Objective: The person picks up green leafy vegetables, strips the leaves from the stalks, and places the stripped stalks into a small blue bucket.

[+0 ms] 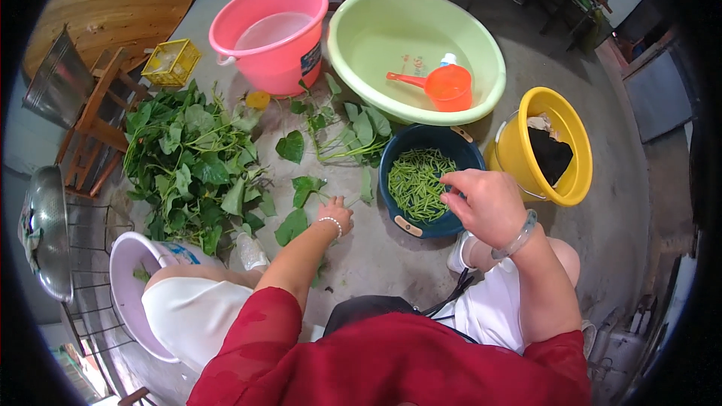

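Note:
My left hand point(338, 215), with a beaded bracelet at its wrist, is low over the concrete floor among leafy green stems. A leaf point(306, 189) on a thin stalk lies just beyond its fingers; the palm side is hidden, so a grip on a stem cannot be made out. Above the right rim of a dark blue basin point(403, 144) is my right hand point(486, 198), thumb and forefinger apart with nothing visible between them. Short pieces of green stem point(420, 180) cover much of the basin's bottom. A large heap of leafy vines point(194, 163) lies to the left.
Beyond the blue basin is a pale green tub point(366, 39) holding an orange dipper point(449, 89). A pink bucket point(271, 67) stands to its left, a yellow bucket point(510, 146) on the right. By my left knee a lilac bucket point(127, 287) leans. A yellow basket point(172, 62) sits farther back.

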`<state>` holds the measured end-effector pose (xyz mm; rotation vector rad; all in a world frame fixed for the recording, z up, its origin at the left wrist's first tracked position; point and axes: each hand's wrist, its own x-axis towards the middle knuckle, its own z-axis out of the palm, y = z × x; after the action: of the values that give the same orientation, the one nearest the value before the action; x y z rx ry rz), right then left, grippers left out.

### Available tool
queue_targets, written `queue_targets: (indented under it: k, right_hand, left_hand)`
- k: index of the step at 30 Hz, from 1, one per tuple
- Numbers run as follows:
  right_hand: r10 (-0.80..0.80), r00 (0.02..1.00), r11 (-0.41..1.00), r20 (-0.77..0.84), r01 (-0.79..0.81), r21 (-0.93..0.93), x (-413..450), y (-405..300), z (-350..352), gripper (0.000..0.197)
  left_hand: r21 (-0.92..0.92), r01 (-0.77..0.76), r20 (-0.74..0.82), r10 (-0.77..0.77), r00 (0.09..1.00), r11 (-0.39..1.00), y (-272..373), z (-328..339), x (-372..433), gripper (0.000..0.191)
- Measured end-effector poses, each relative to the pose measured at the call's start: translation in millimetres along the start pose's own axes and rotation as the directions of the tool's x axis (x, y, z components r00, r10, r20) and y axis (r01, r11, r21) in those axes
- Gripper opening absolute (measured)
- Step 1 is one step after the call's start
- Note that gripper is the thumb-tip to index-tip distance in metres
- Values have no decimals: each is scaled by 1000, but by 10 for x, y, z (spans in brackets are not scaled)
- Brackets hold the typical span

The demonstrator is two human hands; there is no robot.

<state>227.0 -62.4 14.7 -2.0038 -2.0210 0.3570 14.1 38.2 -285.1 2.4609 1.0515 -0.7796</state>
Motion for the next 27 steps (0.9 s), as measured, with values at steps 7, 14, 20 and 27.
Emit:
queue_targets:
  k: [7, 14, 20, 27]
  right_hand:
    - [-26, 999, 999, -27, 26, 31, 19, 21, -21, 15]
    - [13, 1000, 999, -27, -12, 36, 61, 55, -35, 15]
    - [-26, 999, 999, -20, 27, 45, 107, 25, -3, 15]
    - [-36, 998, 999, 55, 36, -13, 114, 10, 303, 18]
  left_hand:
    - [20, 36, 149, -39, 988, 999, -22, 287, 187, 46]
    - [-317, 95, -112, -137, 984, 943, -287, 306, 201, 18]
    - [-580, 61, -97, -143, 985, 812, -349, -663, -16, 12]
    - [-961, -125, -111, 71, 991, 248, -213, -1519, -632, 22]
